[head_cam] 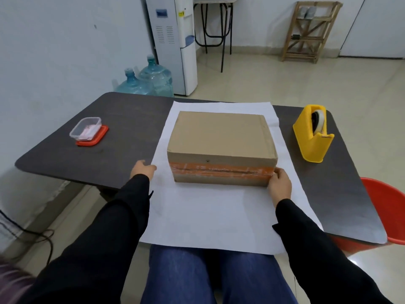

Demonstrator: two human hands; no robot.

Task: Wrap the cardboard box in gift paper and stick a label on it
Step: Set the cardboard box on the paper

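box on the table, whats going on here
A seated person is about to wrap a box. It sits on white paper spread over a dark table. The right hand holds the box's near right corner; the left hand is at the paper's left edge, grip unclear. The paper lies flat, nothing folded yet. A tape dispenser on the right and a small container on the left sit untouched.

Dark table [131, 119]: white paper [208, 216] centre, clear container [86, 128] left, yellow tape dispenser [311, 139] right.
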